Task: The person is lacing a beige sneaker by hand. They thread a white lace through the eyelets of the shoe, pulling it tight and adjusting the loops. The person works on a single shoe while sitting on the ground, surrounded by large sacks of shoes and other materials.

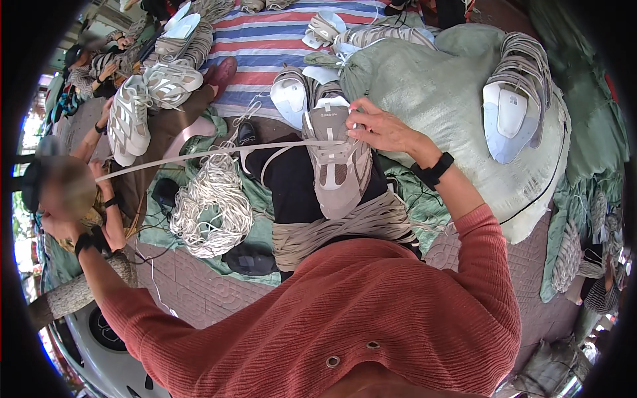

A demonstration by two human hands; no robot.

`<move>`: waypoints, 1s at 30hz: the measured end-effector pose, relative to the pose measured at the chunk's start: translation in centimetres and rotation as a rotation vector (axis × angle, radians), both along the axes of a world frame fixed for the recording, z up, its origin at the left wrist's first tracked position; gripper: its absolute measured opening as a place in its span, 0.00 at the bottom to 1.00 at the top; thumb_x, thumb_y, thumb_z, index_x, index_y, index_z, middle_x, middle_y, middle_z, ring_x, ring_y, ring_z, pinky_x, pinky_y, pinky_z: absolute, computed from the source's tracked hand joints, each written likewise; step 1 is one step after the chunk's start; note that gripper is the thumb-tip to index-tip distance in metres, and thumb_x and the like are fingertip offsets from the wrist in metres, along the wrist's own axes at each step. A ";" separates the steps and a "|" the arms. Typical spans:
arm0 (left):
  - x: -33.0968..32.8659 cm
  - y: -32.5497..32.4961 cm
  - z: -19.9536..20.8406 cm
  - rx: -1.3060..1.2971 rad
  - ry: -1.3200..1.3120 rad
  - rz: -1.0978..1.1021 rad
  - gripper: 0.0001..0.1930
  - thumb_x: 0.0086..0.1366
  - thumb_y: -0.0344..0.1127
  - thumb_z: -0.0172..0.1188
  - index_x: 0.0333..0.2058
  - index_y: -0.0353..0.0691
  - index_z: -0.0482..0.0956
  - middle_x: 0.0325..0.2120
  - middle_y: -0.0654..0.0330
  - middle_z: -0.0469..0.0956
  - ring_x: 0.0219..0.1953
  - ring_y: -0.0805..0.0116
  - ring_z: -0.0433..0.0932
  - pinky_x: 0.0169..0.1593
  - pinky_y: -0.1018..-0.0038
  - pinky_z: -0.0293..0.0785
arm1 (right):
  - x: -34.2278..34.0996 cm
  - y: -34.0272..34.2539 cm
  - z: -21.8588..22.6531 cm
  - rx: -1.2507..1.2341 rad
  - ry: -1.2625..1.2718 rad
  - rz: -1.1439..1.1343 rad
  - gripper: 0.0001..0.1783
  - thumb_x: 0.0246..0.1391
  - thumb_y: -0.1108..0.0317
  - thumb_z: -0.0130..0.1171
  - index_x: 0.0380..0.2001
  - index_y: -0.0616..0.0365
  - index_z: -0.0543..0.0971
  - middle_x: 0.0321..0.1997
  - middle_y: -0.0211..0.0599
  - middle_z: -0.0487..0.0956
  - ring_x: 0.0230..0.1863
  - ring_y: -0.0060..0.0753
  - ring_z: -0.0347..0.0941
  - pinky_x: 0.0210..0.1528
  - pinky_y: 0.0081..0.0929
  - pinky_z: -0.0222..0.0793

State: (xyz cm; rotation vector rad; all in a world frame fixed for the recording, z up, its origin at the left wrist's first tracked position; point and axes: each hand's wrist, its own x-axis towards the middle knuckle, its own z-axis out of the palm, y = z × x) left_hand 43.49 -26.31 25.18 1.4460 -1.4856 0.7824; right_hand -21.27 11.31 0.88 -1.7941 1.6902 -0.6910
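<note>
A grey-beige sneaker [340, 179] rests on my lap, its tongue [327, 114] at the far end. From its upper, a pale flat shoelace [219, 151] runs taut to the left. My right hand [381, 127] is closed, thumb and fingers pinched at the shoe's edge beside the tongue. My left arm reaches far out to the left, and my left hand [63, 227] is closed at the lace's far end; a blurred patch partly hides its fingers. Another loop of lace hangs left of the shoe. Beige laces [345, 225] are wound around my thighs.
A pile of white laces [212, 209] lies on green sheeting. Ahead, shoes stand on a striped mat [255, 50]. A stuffed pale green sack [424, 79] carries more shoes [514, 109] at right. Co-workers sit at left, close to my left hand, beside beige sneakers [129, 119].
</note>
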 end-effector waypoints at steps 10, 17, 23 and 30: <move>-2.4 1.2 -12.1 0.258 0.865 -0.667 0.21 0.68 0.40 0.45 0.37 0.21 0.73 0.40 0.45 0.78 0.41 0.62 0.79 0.46 0.67 0.76 | 2.6 -1.4 2.9 -0.290 0.307 0.259 0.07 0.58 0.60 0.57 0.35 0.49 0.80 0.43 0.35 0.72 0.37 0.39 0.72 0.51 0.36 0.64; -5.4 1.7 -8.8 0.612 1.831 -1.240 0.13 0.67 0.31 0.36 0.33 0.27 0.68 0.31 0.50 0.70 0.32 0.57 0.70 0.38 0.69 0.72 | 7.4 -3.8 2.1 -0.164 0.123 0.192 0.09 0.56 0.62 0.57 0.37 0.47 0.84 0.28 0.36 0.79 0.34 0.41 0.77 0.40 0.41 0.69; -5.4 4.3 -6.7 0.537 1.791 -1.282 0.13 0.67 0.28 0.34 0.21 0.43 0.53 0.14 0.66 0.50 0.16 0.74 0.49 0.24 0.74 0.50 | 12.8 -4.7 -0.4 -0.390 0.675 0.182 0.25 0.50 0.67 0.56 0.54 0.56 0.74 0.26 0.43 0.79 0.29 0.41 0.80 0.28 0.36 0.73; 0.2 4.5 -11.4 0.334 1.888 -0.963 0.12 0.67 0.28 0.37 0.22 0.42 0.56 0.14 0.67 0.51 0.16 0.74 0.49 0.22 0.76 0.49 | 12.2 -5.0 -1.9 -0.373 0.618 0.228 0.13 0.50 0.68 0.55 0.36 0.61 0.83 0.22 0.36 0.78 0.26 0.30 0.78 0.30 0.29 0.71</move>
